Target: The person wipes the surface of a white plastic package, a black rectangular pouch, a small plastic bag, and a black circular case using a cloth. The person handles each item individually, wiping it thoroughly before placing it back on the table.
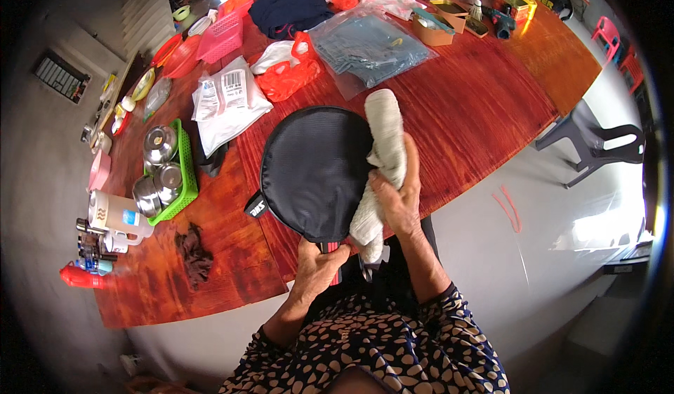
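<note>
A racket in a round black zip cover (316,173) is held up in front of me, over the near edge of the red-brown table. My left hand (317,267) is closed around its dark, red-striped handle, just below the cover. A small black tag sticks out at the cover's lower left. In my right hand (400,201) is a bunched, off-white cloth (386,123), gripped along its length. This cloth lies against the right edge of the cover. The lower part of the handle is mostly hidden by my left hand.
The wooden table (477,106) carries a white plastic parcel (228,102), a red bag (291,74) and a clear-wrapped grey garment (372,46). Leftward are a green basket (184,176) of steel pots, a dark rag (194,253) and a jug (116,211). A grey chair (597,141) stands right.
</note>
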